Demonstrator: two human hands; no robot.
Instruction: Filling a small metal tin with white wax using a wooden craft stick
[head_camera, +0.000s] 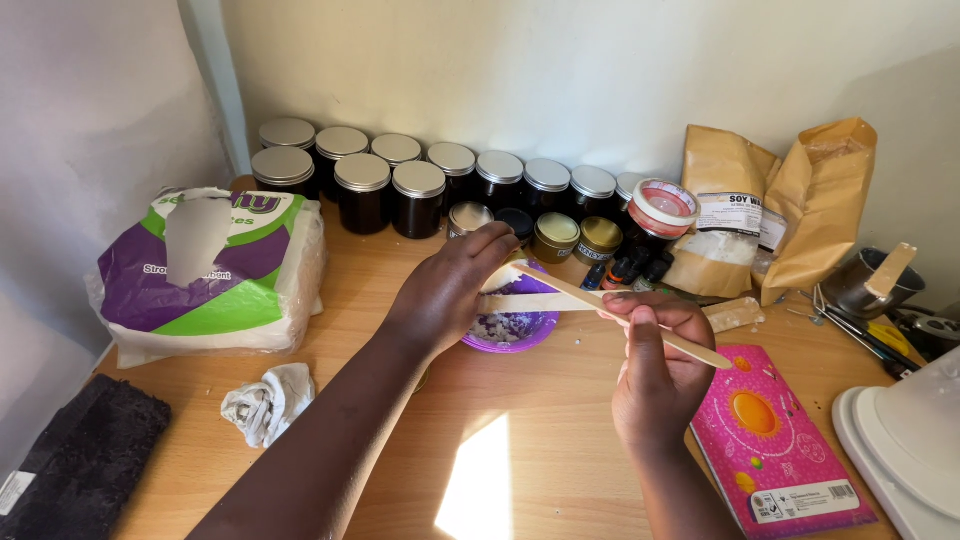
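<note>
My right hand (655, 365) holds a flat wooden stick (690, 346) that slants up to the left over a small purple bowl (515, 330). My left hand (450, 285) is closed on a second wooden stick (535, 302), pale with wax, which lies level across the bowl. The two sticks cross above the bowl, which has pale wax residue inside. Both hands hover over the wooden table (520, 420).
Dark jars with silver lids (420, 180) line the wall. A purple-green-white pack of tissues (205, 270) sits left, a crumpled tissue (265, 400) nearer. Two brown paper bags (770, 210), a metal pot (875, 285), a pink notebook (775, 440) and a white appliance (910, 440) are right.
</note>
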